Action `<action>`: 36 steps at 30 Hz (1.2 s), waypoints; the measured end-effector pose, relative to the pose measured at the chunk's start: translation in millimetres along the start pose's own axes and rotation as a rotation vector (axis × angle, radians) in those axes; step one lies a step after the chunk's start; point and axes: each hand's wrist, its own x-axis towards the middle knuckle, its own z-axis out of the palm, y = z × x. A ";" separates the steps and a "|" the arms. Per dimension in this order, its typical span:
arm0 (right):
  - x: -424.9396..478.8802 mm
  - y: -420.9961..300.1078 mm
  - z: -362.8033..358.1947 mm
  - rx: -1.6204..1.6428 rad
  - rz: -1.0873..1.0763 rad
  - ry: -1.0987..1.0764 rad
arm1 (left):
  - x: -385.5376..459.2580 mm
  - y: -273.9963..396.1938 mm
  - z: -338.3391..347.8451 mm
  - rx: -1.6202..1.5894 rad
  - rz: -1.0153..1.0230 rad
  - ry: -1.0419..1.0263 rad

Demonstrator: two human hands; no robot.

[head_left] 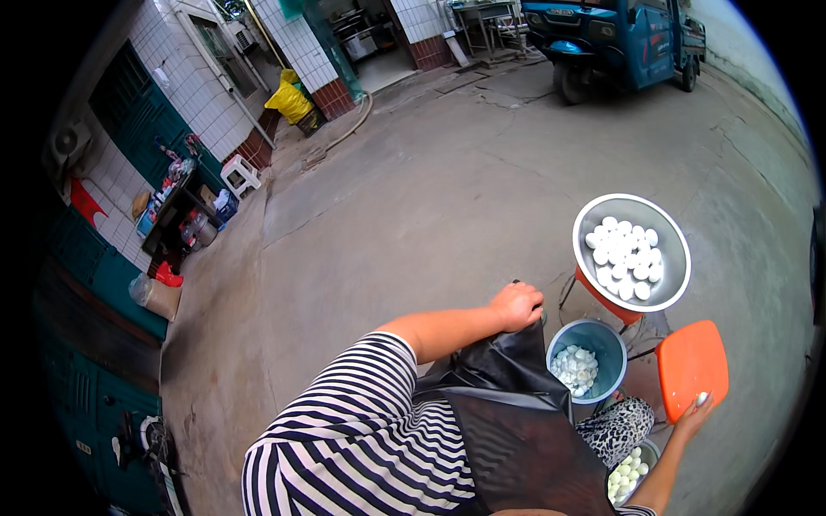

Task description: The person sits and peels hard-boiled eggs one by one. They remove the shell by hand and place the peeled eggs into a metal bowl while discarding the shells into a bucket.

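Observation:
My right hand (692, 417) holds a small white egg (701, 398) by its fingers at the near edge of an orange stool seat (695, 364). My left hand (516, 307) is curled over the top of the black apron (510, 355) on my lap; the fingers' inner side is hidden. Between the hands stands a blue-grey bucket (610, 348) with broken eggshells (574, 370) inside. Beyond it, a wide metal basin (671, 284) of white eggs (624, 255) rests on another orange stool (603, 298). Low by my right forearm is a metal bowl (652, 451) of pale eggs (624, 476).
Concrete ground (413, 193) spreads ahead. A blue cargo tricycle (619, 45) is parked at the far right. A cluttered table (171, 206), a white plastic stool (240, 175) and a yellow sack (289, 100) stand along the tiled wall at left. A hose (352, 129) lies near the doorway.

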 end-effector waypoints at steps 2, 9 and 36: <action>-11.3 34.6 2.8 -0.138 0.031 -0.094 | 8.9 2.6 -0.1 -0.012 0.038 0.020; -23.6 35.0 12.8 -0.055 0.035 -0.059 | 3.7 1.6 2.3 -0.026 0.011 0.036; 4.6 -373.2 -56.1 0.862 -0.151 -0.211 | -32.3 34.0 -26.5 -0.527 0.186 0.491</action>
